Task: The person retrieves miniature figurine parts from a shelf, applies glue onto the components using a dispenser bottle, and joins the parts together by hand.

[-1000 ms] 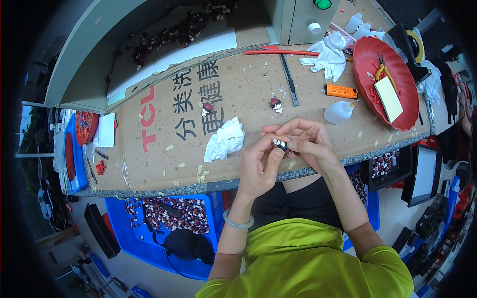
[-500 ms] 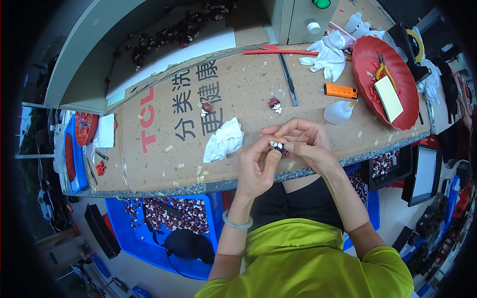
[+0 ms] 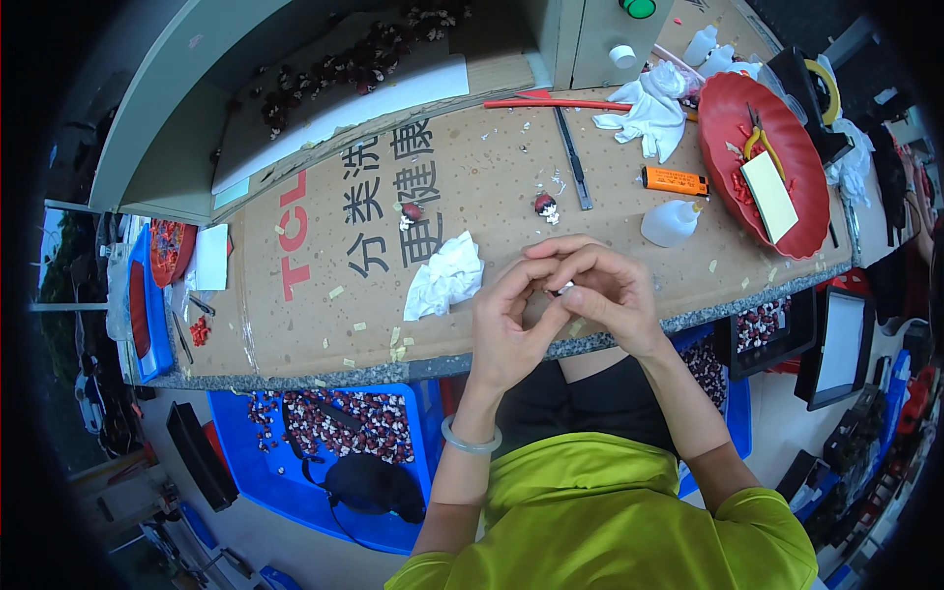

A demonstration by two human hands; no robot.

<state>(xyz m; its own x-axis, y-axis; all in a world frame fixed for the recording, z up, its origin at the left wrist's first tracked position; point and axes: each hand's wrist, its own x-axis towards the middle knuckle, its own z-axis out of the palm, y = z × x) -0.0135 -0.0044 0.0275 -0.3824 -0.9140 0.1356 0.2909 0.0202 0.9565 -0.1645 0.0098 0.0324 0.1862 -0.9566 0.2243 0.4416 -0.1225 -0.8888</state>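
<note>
Close to the table's near edge, my left hand (image 3: pixel 511 320) and my right hand (image 3: pixel 612 300) meet, with fingers and thumbs closed around a small figurine (image 3: pixel 564 288). Only a pale bit of it shows between the fingertips; the rest is hidden. Left of my hands lies a crumpled white tissue (image 3: pixel 444 277). Two similar small figurines with dark red heads and white bodies lie beyond: one figurine (image 3: pixel 410 214) past the tissue, another figurine (image 3: pixel 546 206) straight ahead of my hands.
To the right are a white squeeze bottle (image 3: pixel 671 223), an orange tube (image 3: pixel 675 181) and a red tray (image 3: pixel 811 202) with yellow-handled pliers (image 3: pixel 765 147). A black craft knife (image 3: pixel 572 162) lies farther back. Many figurines sit in the grey booth (image 3: pixel 197 147) and in a blue bin (image 3: pixel 231 442) below.
The figurine has turned in my fingers and is now mostly covered; its black and white parts showed before. My left thumb has moved up toward my right thumb.
</note>
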